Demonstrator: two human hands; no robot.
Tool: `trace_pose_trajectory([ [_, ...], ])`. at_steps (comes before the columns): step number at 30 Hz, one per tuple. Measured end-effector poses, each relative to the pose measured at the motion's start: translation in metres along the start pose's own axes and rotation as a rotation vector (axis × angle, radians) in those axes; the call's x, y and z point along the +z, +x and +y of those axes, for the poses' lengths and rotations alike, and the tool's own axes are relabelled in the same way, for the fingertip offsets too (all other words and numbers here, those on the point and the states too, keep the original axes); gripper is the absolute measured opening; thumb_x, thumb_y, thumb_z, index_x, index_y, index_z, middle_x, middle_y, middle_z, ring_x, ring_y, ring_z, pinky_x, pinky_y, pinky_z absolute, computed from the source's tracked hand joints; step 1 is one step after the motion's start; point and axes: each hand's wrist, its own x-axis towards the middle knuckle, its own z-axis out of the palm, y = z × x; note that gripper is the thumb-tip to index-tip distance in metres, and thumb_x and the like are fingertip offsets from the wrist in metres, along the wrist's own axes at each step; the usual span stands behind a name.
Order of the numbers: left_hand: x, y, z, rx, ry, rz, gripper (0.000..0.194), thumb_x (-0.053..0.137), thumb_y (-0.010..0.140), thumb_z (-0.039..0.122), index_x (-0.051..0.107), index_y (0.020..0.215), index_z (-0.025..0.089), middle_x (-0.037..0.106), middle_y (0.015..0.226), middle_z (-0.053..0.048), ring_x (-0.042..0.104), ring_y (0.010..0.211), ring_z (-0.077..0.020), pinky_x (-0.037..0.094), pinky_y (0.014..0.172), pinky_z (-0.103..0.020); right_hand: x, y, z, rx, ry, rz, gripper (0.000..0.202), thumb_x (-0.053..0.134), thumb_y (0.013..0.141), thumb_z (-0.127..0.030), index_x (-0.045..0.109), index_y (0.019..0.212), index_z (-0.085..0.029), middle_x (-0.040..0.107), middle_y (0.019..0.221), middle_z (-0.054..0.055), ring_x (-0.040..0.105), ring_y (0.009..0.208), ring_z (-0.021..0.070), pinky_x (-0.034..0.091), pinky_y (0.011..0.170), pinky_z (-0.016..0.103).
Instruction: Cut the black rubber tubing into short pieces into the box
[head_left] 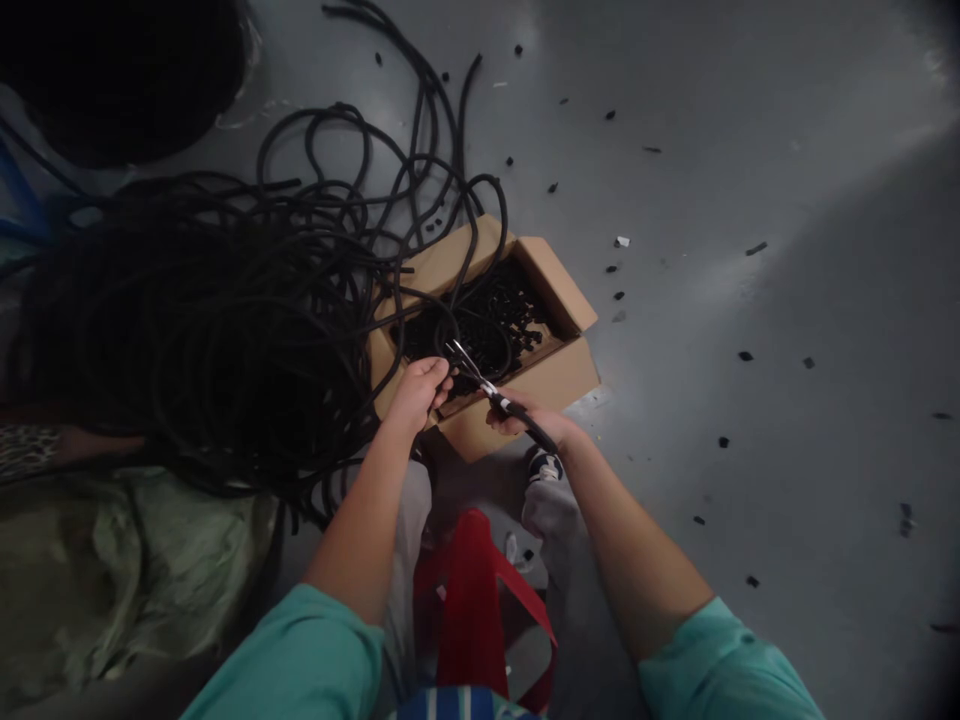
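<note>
Crucially, the scissors with slim silver blades and black handles point(499, 399) lie aslant over the near side of the open brown cardboard box point(564, 371), their long axis running from the near-right handles to the far-left tips. The bare right hand point(546, 418) is wrapped around those handles, and the blades look parted by only a narrow gap. Just left of the blades is the bare left hand point(417, 395), its thumb and fingertips drawn together. They seem to pinch a strand of thin, round black cord point(493, 262), though the dim light and dark background make its end hard to pick out. Loops of that cord arch over the box's far-left side and come down close to the blade tips, so the left hand is nearer both to the tips and to the tangled heap of black cord point(247, 300) spreading across the left of the scene. Small black cut-looking pieces point(517, 300) lie inside the box, beyond both hands. More black scraps point(745, 356) dot the smooth grey floor point(750, 180) to the right, well apart from the grip.
</note>
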Motion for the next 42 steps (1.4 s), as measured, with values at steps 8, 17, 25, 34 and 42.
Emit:
trace_pose_trajectory([
  [8, 0.001, 0.000, 0.002, -0.020, 0.016, 0.008, 0.021, 0.052, 0.076, 0.030, 0.053, 0.067, 0.010, 0.041, 0.045, 0.005, 0.030, 0.029, -0.0008, 0.016, 0.032, -0.016, 0.002, 0.001, 0.000, -0.031, -0.086, 0.069, 0.064, 0.061, 0.049, -0.015, 0.055, 0.113, -0.013, 0.050, 0.063, -0.005, 0.042, 0.059, 0.0083, 0.032, 0.058, 0.023],
  [17, 0.002, 0.003, -0.003, -0.013, 0.028, 0.040, 0.022, 0.054, 0.075, 0.032, 0.053, 0.067, 0.011, 0.041, 0.046, 0.005, 0.031, 0.030, -0.0008, 0.017, 0.031, -0.016, 0.002, 0.002, -0.001, -0.044, -0.130, 0.082, 0.064, 0.061, 0.050, -0.016, 0.056, 0.114, -0.015, 0.050, 0.063, -0.005, 0.041, 0.061, 0.0094, 0.032, 0.059, 0.023],
  [25, 0.005, 0.001, 0.002, -0.048, 0.048, 0.045, 0.020, 0.055, 0.074, 0.029, 0.052, 0.065, 0.011, 0.041, 0.045, 0.006, 0.029, 0.030, -0.0004, 0.017, 0.031, -0.015, 0.007, 0.002, 0.000, 0.000, -0.155, 0.132, 0.061, 0.061, 0.051, -0.018, 0.058, 0.112, -0.014, 0.045, 0.053, -0.007, 0.035, 0.049, 0.0062, 0.028, 0.049, 0.021],
  [34, 0.005, 0.000, 0.002, -0.035, 0.009, 0.024, 0.024, 0.055, 0.075, 0.033, 0.051, 0.065, 0.011, 0.041, 0.045, 0.006, 0.030, 0.029, -0.0002, 0.015, 0.031, -0.015, 0.009, 0.001, 0.000, 0.011, -0.179, 0.144, 0.051, 0.059, 0.054, -0.020, 0.060, 0.105, -0.013, 0.038, 0.044, -0.010, 0.032, 0.038, 0.0044, 0.024, 0.039, 0.019],
  [42, 0.002, -0.003, 0.002, -0.117, -0.023, -0.139, 0.026, 0.058, 0.071, 0.035, 0.053, 0.064, 0.011, 0.044, 0.045, 0.004, 0.030, 0.029, -0.0010, 0.016, 0.031, -0.016, 0.007, 0.003, 0.001, -0.053, -0.051, 0.061, 0.060, 0.066, 0.049, -0.020, 0.058, 0.108, -0.014, 0.048, 0.058, -0.006, 0.040, 0.052, 0.0059, 0.030, 0.048, 0.020],
])
